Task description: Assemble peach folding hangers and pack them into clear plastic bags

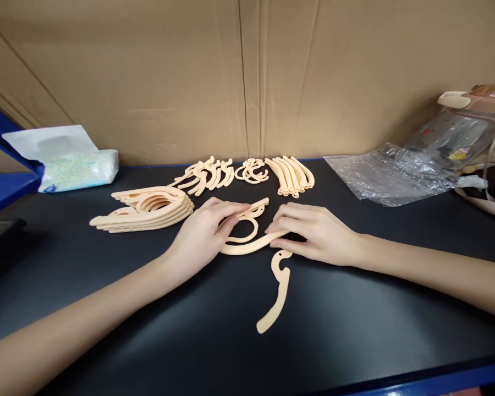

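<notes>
My left hand (204,234) and my right hand (313,232) press down side by side on peach plastic hanger parts (247,236) on the black table (148,330). The left fingers lie over a hook-shaped piece, the right fingers over the end of a curved arm piece. Both hands have their fingers together, pinching the pieces against the table. A separate curved arm piece (277,297) lies just in front of my right hand, untouched.
A stack of assembled hangers (146,209) sits to the left. Rows of loose hook and arm pieces (251,173) lie behind my hands. A tissue pack (72,162) is at far left, a clear plastic bag (396,176) and bottle (466,129) at right. Cardboard wall behind.
</notes>
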Available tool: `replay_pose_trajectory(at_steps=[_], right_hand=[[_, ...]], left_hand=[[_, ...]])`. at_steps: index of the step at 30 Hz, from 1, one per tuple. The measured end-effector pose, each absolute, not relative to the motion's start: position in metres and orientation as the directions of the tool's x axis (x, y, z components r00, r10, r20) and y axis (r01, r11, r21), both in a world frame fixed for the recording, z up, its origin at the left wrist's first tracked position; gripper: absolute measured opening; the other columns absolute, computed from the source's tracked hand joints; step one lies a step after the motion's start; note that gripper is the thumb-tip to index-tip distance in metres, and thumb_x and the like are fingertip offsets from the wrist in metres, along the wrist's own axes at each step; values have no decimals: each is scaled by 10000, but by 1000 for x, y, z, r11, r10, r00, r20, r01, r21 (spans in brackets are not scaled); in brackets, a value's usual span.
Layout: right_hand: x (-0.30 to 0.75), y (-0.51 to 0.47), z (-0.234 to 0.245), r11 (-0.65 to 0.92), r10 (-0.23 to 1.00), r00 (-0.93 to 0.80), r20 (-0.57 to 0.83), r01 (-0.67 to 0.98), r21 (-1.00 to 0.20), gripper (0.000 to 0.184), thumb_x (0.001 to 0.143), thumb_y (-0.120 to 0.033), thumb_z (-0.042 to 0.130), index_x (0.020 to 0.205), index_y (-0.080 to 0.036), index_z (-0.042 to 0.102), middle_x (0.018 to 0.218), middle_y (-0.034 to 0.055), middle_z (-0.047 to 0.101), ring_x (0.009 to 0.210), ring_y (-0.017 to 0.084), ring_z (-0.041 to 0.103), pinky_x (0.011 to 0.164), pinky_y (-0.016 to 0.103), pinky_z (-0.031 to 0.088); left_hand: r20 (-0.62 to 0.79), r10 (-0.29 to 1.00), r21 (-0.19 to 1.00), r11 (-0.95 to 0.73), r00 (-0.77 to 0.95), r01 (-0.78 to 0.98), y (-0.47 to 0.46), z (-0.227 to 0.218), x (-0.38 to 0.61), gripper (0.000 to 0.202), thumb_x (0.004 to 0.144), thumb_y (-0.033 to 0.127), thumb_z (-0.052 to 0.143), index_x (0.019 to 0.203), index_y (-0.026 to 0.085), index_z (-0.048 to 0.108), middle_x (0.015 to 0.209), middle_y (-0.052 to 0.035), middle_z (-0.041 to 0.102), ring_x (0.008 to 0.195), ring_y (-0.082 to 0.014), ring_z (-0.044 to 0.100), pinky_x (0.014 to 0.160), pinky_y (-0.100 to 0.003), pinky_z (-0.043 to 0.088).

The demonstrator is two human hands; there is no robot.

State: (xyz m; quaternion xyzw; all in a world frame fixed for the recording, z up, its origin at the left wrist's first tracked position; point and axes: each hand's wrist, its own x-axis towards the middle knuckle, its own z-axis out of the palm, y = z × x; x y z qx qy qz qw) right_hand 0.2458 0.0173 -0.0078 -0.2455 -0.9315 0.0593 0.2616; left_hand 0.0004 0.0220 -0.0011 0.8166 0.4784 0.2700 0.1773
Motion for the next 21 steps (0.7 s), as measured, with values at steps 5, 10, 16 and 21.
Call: replay_pose_trajectory(at_steps=[5, 10, 16, 21], right_hand=[[245, 18, -9, 885, 465, -758, 458, 413, -215, 205, 1007, -264, 492, 1012, -162, 669, 929, 61, 656, 841, 160, 606, 757, 289, 497], [245, 16, -6, 887, 450, -727, 519, 433, -164, 191, 999, -279, 512, 1029, -161, 660, 945, 61, 661, 835, 153, 599, 744, 279, 483], [245, 4, 0, 881, 124, -793, 597, 365, 301, 272, 986, -284, 525, 782, -173, 667, 584, -30, 566, 572, 123, 475, 599, 291, 372], [245, 1, -2, 894, 63, -855, 514, 277, 351, 359, 988, -388, 527, 724, -179, 654, 570, -38, 559, 523, 108, 447, 542, 281, 348]], left_hand=[[280, 884, 600, -465, 373, 651, 26, 0, -2, 254, 936, 356, 553, 1062, 237, 739, 1118, -19, 761, 1035, -220, 676, 903, -363, 532], [296, 885, 607, -465, 359, 644, 25, 2, -2, 235, 947, 293, 520, 1029, 237, 733, 1072, -7, 778, 987, -211, 714, 880, -346, 557], [428, 813, 513, -578, 395, 635, 17, 2, 1, 259, 974, 230, 446, 1058, 203, 689, 1176, -48, 726, 1106, -219, 648, 984, -392, 478], [479, 569, 190, -811, 669, 554, 3, 7, 7, 182, 957, 253, 533, 1047, 206, 684, 1118, -36, 735, 1095, -225, 615, 941, -391, 419]])
